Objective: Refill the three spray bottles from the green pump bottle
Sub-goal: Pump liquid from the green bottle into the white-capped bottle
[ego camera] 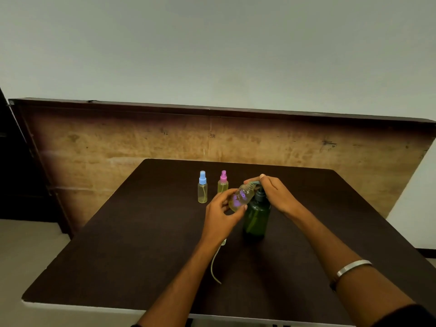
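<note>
My left hand (221,212) grips an uncapped clear spray bottle (240,196), tilted with its open neck up against the spout of the green pump bottle (256,217). The green bottle stands upright on the dark table (118,244). My right hand (274,193) rests on top of its pump head, fingers curved over it. Behind them stand a spray bottle with a blue cap (202,187) and one with a pink cap (223,182), both holding yellowish liquid. A loose spray head with its dip tube (215,263) lies on the table under my left wrist.
A brown wooden board (141,138) leans upright behind the table against a pale wall. The table's front edge runs along the bottom of the view. Light floor shows at the left. A metal bangle (352,267) sits on my right forearm.
</note>
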